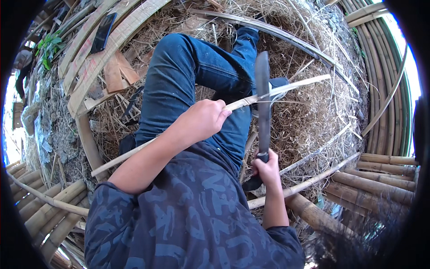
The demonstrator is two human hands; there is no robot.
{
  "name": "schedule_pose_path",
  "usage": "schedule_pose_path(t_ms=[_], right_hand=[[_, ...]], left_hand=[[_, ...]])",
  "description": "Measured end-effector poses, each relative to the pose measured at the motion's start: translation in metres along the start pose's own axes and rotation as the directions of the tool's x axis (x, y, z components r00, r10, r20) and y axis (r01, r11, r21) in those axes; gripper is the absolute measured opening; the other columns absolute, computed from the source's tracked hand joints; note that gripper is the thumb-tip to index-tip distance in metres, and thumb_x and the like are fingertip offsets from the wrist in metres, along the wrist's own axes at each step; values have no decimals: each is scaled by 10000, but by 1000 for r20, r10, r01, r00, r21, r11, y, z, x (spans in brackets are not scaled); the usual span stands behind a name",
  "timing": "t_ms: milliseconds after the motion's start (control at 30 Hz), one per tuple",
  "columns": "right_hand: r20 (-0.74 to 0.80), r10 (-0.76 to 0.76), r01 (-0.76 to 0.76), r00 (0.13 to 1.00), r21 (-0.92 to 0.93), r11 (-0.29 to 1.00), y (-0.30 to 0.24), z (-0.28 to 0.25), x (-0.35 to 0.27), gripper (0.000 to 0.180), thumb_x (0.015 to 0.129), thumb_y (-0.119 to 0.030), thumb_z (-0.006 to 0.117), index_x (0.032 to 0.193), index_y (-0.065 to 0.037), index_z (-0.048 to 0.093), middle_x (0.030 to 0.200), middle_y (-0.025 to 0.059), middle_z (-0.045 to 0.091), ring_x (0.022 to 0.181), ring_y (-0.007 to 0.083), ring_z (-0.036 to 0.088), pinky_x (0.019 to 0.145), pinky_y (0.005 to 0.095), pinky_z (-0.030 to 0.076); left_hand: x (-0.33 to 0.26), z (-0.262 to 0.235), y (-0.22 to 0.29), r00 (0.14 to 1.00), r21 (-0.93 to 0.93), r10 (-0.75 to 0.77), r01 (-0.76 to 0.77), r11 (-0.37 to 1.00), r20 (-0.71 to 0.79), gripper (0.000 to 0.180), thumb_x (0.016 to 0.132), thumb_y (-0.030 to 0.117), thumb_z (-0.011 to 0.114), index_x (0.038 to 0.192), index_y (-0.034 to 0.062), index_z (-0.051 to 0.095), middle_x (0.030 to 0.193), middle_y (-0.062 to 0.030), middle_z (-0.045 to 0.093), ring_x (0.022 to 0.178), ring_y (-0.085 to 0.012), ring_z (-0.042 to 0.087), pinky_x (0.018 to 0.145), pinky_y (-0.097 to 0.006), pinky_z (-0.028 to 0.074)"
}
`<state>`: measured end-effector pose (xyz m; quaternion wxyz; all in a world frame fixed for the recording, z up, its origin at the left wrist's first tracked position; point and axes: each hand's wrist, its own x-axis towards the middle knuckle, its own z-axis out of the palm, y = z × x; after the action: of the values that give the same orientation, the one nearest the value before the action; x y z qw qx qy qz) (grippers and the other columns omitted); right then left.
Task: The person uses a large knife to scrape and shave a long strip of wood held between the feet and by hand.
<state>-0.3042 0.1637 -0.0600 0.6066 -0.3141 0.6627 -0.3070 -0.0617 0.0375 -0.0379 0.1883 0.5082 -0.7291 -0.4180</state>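
My left hand (207,119) is closed around a long, pale bamboo strip (298,84), held across my thighs. One end of the strip sticks out behind my left forearm, the other reaches to the right over the shavings. In my right hand (267,169) is the black handle of a machete (263,121), fingers wrapped round it. Its long dark blade points away from me and crosses over the strip beyond my left hand. Thin curled fibres show where blade and strip cross; whether the edge is cutting in I cannot tell.
Curly shavings (304,125) cover the ground. A dark phone (103,33) lies on flat boards (127,33) at the far left. A split bamboo length (268,24) arcs across the back. Bamboo poles (380,80) line the right side; another pole (313,181) runs by my right arm.
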Motion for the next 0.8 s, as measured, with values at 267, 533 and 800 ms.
schedule_pose_path(t_ms=[267,533,800], right_hand=[[-42,4,-3,999,26,1000,0,0,0,158,731,60,558,854,-18,497,587,32,528,418,105,488,403,252,410],[-87,-56,55,995,-5,998,-4,8,3,122,728,39,572,817,-20,513,599,23,534,447,92,515,419,237,417],[-169,-180,152,969,-162,975,1,1,10,98,737,15,577,807,-16,516,585,7,513,460,79,515,429,236,419]], left_hand=[[0,0,-2,998,-73,-2,7,997,57,265,948,213,530,869,-28,608,699,-249,589,685,-425,596,609,-454,455],[0,-3,-2,998,-94,-22,28,995,59,280,950,219,532,875,-38,615,682,-234,589,671,-403,603,601,-434,450],[3,-1,-1,999,-186,-29,37,982,47,301,955,233,538,864,-44,612,611,-199,537,538,-311,537,550,-391,417]])
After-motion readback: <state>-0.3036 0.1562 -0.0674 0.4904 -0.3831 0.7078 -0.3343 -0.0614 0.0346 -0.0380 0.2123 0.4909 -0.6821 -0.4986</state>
